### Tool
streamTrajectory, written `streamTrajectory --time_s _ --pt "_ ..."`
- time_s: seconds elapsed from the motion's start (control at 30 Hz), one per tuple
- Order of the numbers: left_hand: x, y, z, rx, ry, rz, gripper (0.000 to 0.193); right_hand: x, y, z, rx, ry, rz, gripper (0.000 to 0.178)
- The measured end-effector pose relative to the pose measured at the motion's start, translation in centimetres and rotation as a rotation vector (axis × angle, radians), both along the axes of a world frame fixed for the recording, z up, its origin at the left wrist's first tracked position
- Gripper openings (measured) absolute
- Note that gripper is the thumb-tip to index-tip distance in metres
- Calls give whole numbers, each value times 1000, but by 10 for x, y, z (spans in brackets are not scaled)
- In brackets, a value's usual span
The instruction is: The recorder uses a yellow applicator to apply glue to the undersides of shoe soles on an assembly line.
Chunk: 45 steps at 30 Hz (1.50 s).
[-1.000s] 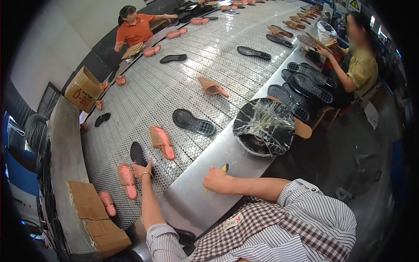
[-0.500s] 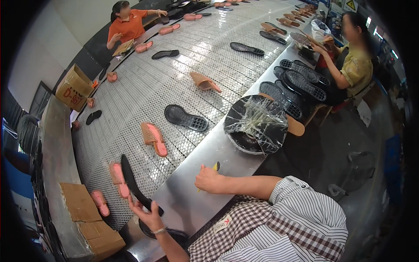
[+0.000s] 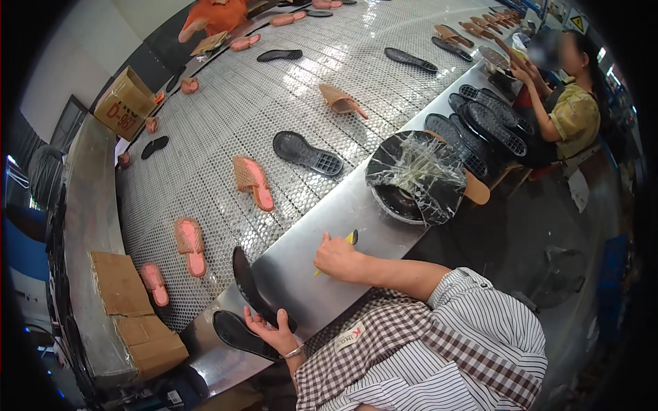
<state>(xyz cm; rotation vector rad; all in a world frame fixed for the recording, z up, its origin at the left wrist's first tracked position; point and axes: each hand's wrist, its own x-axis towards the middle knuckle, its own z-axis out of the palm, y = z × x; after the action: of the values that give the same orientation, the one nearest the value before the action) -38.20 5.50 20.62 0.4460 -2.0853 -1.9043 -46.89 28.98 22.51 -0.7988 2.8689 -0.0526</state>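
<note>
My left hand (image 3: pixel 275 333) grips a black shoe sole (image 3: pixel 247 282) by its near end and holds it tilted up over the steel ledge (image 3: pixel 301 264). A second black sole (image 3: pixel 236 334) lies flat on the ledge just left of that hand. My right hand (image 3: pixel 337 257) rests on the ledge, closed around a small yellow-handled tool (image 3: pixel 351 238) whose tip points away from me.
The mesh conveyor belt (image 3: pixel 226 116) carries pink shoe uppers (image 3: pixel 252 181) and black soles (image 3: pixel 307 153). A black bowl covered with plastic film (image 3: pixel 415 177) stands to the right. Cardboard boxes (image 3: pixel 133 315) sit at the left. One person in yellow (image 3: pixel 572 113) works at the right, another in orange (image 3: pixel 216 14) at the far end.
My left hand lifted a black sole off the belt and drew it back over the ledge toward me. The right hand stayed on the ledge.
</note>
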Motion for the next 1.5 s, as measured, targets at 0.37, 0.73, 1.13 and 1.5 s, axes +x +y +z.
streamTrajectory --time_s 0.37,0.73,1.13,1.5 --pt "9 4 -11 -51 18 -32 92 -2 -16 13 -7 82 41 11" --pt "14 2 -13 -489 -82 34 92 -6 -15 0 47 63 43 36" --pt "27 -7 -7 -733 -73 39 95 -8 -21 0 107 -59 -4 64" --pt "64 -73 26 -918 -309 294 91 -3 -27 8 43 -25 -8 53"
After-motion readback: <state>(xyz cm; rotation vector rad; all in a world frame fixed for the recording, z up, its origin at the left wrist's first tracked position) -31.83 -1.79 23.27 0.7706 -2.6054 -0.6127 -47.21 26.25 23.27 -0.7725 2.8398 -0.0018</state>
